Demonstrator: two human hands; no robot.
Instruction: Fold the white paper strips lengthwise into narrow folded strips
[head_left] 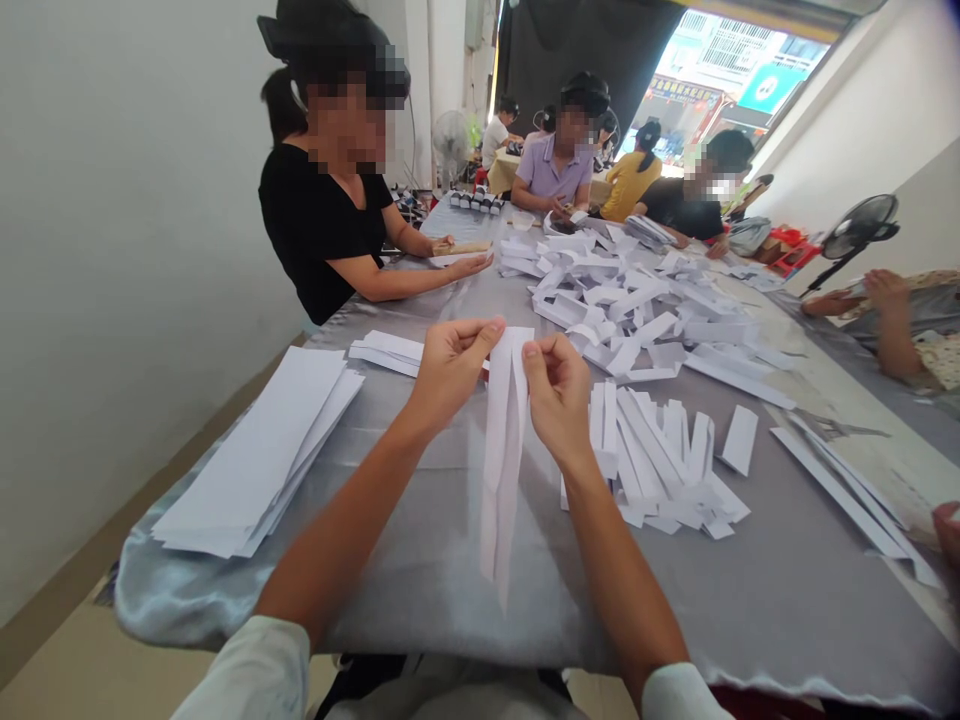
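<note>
A long folded strip of white paper (501, 450) hangs down in front of me over the table, creased lengthwise with its two sides a little apart. My left hand (456, 365) pinches its top left edge between thumb and fingers. On the top right edge, my right hand (556, 390) is closed in a similar pinch. To the left lies a stack of flat white paper sheets (259, 455). Just beyond my left hand is a smaller bunch of paper strips (386, 350). Folded paper strips (660, 455) lie in a loose pile beside my right hand.
A large heap of folded white paper (607, 290) covers the middle of the grey cloth-covered table (420, 540). Long strips (840, 490) lie at the right. A person in black (322, 220) holds paper at the left; others sit around the far side. A black fan (859, 230) stands right.
</note>
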